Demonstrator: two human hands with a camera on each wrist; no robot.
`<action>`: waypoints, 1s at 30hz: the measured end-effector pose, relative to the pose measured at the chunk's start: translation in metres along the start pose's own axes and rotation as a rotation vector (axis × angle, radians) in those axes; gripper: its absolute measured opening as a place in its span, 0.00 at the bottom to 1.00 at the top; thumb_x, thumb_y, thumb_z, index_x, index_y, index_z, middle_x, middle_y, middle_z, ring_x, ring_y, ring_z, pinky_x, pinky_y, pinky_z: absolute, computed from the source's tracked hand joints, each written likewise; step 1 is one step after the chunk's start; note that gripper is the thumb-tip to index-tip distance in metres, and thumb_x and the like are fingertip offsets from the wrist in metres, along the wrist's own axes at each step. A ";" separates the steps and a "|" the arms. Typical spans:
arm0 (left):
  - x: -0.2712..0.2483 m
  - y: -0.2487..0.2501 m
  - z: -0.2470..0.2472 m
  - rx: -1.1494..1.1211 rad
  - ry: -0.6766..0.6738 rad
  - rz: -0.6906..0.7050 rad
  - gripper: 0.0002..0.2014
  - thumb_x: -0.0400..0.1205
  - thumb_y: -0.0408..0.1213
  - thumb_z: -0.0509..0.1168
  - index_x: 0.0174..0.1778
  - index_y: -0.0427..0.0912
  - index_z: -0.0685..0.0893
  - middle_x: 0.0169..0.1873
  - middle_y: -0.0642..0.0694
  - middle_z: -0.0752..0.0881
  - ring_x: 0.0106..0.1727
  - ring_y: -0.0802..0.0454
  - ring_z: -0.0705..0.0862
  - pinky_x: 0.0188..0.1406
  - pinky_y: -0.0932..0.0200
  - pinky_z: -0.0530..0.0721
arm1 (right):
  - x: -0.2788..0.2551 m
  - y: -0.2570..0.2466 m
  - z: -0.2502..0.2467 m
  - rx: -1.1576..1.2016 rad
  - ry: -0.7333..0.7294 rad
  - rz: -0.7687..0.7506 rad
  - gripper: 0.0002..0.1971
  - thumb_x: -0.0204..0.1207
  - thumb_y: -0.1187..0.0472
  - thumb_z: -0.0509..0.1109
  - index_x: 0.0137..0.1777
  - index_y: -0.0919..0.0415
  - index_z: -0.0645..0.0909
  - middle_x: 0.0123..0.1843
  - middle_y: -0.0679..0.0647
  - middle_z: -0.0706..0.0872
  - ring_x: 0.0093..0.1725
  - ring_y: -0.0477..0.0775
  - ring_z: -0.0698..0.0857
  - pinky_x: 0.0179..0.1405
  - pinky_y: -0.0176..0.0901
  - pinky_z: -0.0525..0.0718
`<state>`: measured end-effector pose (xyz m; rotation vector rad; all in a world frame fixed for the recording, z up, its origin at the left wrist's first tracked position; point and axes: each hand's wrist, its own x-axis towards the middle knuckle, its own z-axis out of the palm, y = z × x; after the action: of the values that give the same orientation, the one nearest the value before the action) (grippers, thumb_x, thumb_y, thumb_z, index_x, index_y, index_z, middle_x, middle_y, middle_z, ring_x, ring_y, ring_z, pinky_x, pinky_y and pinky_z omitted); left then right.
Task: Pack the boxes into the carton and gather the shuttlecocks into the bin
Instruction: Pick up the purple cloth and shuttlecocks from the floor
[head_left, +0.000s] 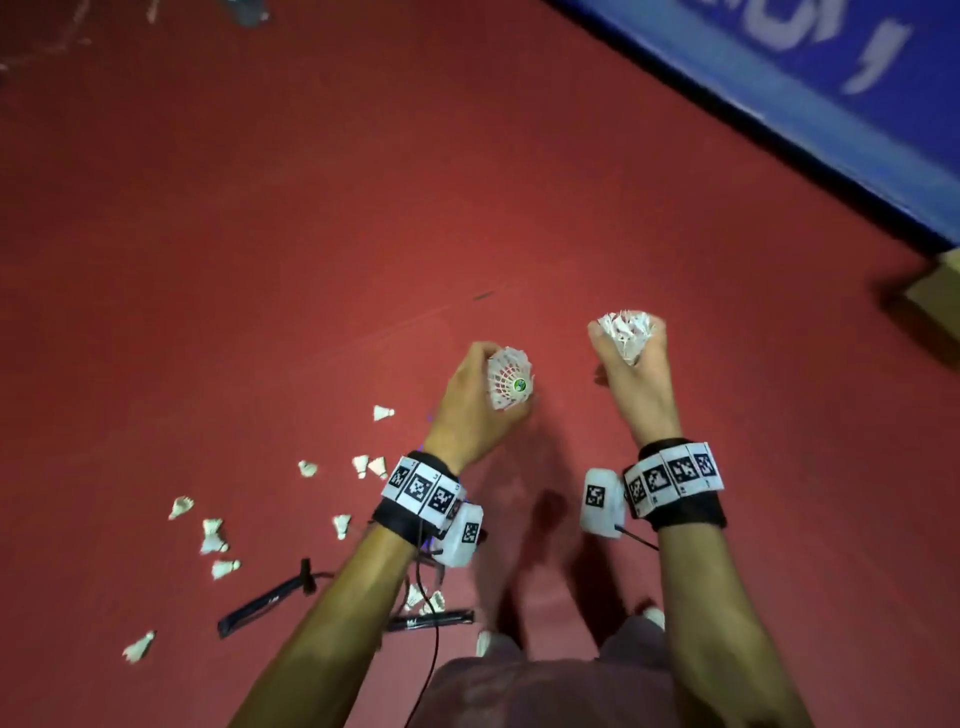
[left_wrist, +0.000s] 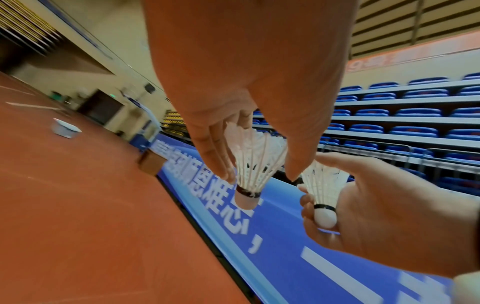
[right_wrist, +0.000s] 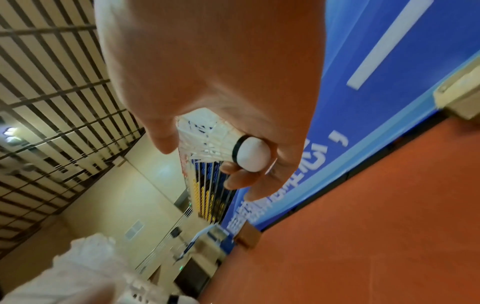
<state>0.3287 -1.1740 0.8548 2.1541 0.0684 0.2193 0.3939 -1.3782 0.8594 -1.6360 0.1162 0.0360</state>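
Head view is showing the left hand (head_left: 470, 410) curling round one white feathered shuttlecock (head_left: 510, 383), while the right hand (head_left: 634, 384) is gripping another white feathered shuttlecock (head_left: 626, 332). More loose white shuttlecocks (head_left: 213, 535) are lying on the red court floor (head_left: 311, 208) behind. Being light with crushable feathers, they are likely handling best held gently near the cork.

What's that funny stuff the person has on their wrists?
Both arms are bare, with no sleeves. Each wrist wears a black strap: the left band and the right band. Each carries a row of white tags printed with black square patterns. A small white box with the same kind of pattern sits beside each band, and thin black cables trail from them.
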 end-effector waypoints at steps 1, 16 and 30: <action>0.009 0.024 0.033 -0.012 -0.051 0.040 0.28 0.72 0.41 0.83 0.60 0.52 0.72 0.50 0.52 0.87 0.48 0.51 0.88 0.49 0.50 0.87 | 0.002 -0.003 -0.039 -0.002 0.050 -0.009 0.26 0.73 0.34 0.77 0.63 0.44 0.73 0.46 0.36 0.87 0.45 0.46 0.85 0.59 0.71 0.87; 0.040 0.276 0.383 -0.038 -0.353 0.386 0.31 0.75 0.36 0.81 0.73 0.43 0.78 0.63 0.50 0.80 0.61 0.64 0.77 0.64 0.80 0.69 | 0.018 0.000 -0.476 -0.143 0.562 -0.113 0.27 0.69 0.44 0.85 0.63 0.48 0.77 0.46 0.40 0.85 0.43 0.41 0.85 0.52 0.43 0.85; 0.152 0.418 0.668 -0.065 -0.599 0.410 0.28 0.70 0.52 0.84 0.56 0.50 0.74 0.48 0.53 0.86 0.48 0.57 0.85 0.48 0.66 0.80 | 0.086 0.046 -0.750 -0.219 0.931 0.039 0.26 0.67 0.50 0.88 0.62 0.52 0.82 0.48 0.44 0.88 0.40 0.33 0.84 0.47 0.29 0.81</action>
<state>0.5856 -1.9341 0.8564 2.0656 -0.7157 -0.1950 0.4393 -2.1336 0.8574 -1.7503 0.8771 -0.7091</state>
